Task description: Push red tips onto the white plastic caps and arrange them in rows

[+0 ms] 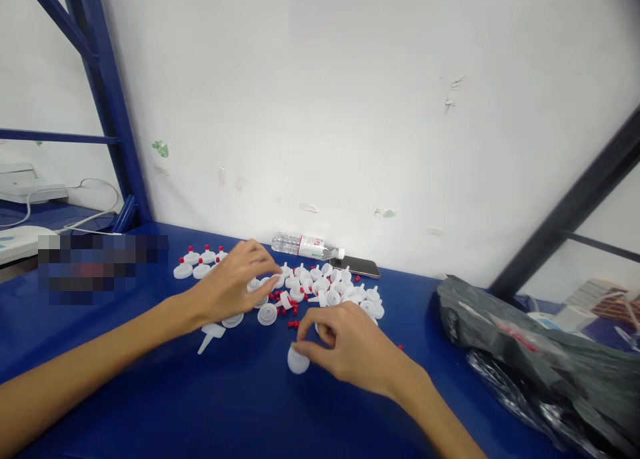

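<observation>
My right hand (350, 346) pinches a round white plastic nozzle cap (299, 360) between thumb and forefinger, its disc-shaped base facing me, low over the blue table. My left hand (243, 279) is at the left side of a heap of white nozzle caps (345, 287), fingers apart and thumb stretched toward the heap. Whether its fingertips touch a cap I cannot tell. Small red tips (294, 324) lie scattered between the two hands. Left of my left hand stand several white caps with red tips fitted (191, 256). A loose white nozzle piece (211, 335) lies below my left wrist.
Behind the heap, a clear plastic bottle (310, 246) lies on its side against the wall, with a dark phone (356, 266) beside it. A crumpled grey plastic bag (530, 352) covers the right side. A blue metal frame post (113, 99) rises at the left.
</observation>
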`<state>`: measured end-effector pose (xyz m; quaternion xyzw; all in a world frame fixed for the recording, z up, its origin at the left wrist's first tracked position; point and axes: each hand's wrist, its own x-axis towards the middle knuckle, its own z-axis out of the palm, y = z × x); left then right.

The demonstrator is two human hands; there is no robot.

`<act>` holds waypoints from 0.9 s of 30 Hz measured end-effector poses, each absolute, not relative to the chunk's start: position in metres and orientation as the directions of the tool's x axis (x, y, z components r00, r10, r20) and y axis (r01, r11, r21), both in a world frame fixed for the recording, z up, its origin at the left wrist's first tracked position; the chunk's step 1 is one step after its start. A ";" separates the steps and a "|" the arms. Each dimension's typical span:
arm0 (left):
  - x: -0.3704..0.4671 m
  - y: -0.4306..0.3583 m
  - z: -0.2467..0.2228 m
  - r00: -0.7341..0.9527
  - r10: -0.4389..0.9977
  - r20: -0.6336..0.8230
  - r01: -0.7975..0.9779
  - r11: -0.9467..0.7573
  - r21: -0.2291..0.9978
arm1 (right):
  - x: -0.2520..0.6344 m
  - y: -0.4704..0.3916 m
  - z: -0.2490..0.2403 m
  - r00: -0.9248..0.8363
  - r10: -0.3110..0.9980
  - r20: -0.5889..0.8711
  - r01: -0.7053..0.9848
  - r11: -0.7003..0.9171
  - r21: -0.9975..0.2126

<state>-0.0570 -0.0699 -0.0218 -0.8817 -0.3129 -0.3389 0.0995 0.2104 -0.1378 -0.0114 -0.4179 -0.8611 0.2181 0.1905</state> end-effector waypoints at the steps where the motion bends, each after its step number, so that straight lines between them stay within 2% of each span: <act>1: -0.051 -0.076 -0.025 0.627 0.460 0.629 0.580 -0.814 0.017 | 0.211 -0.139 -0.012 -0.601 0.793 0.103 0.640 0.554 -0.533; 6: -0.033 -0.094 -0.044 0.769 0.427 0.476 0.498 -0.867 -0.027 | 0.213 -0.138 -0.016 -0.634 0.773 -0.016 0.669 0.537 -0.514; 11: -0.026 -0.093 -0.058 0.817 0.396 0.419 0.456 -0.889 -0.048 | 0.213 -0.136 -0.013 -0.638 0.766 -0.074 0.689 0.526 -0.499; 18: -0.027 -0.091 -0.065 0.818 0.390 0.422 0.459 -0.885 -0.071 | 0.211 -0.137 -0.019 -0.646 0.762 -0.048 0.689 0.555 -0.466; 21: -0.031 -0.091 -0.060 0.790 0.390 0.473 0.476 -0.877 -0.071 | 0.210 -0.138 -0.021 -0.635 0.771 0.056 0.677 0.590 -0.440; 24: -0.033 -0.093 -0.050 0.712 0.406 0.573 0.487 -0.873 0.014 | 0.210 -0.138 -0.022 -0.610 0.778 0.148 0.659 0.602 -0.451; 27: -0.030 -0.099 -0.039 0.583 0.474 0.659 0.456 -0.863 0.217 | 0.209 -0.138 -0.020 -0.564 0.811 0.156 0.676 0.562 -0.477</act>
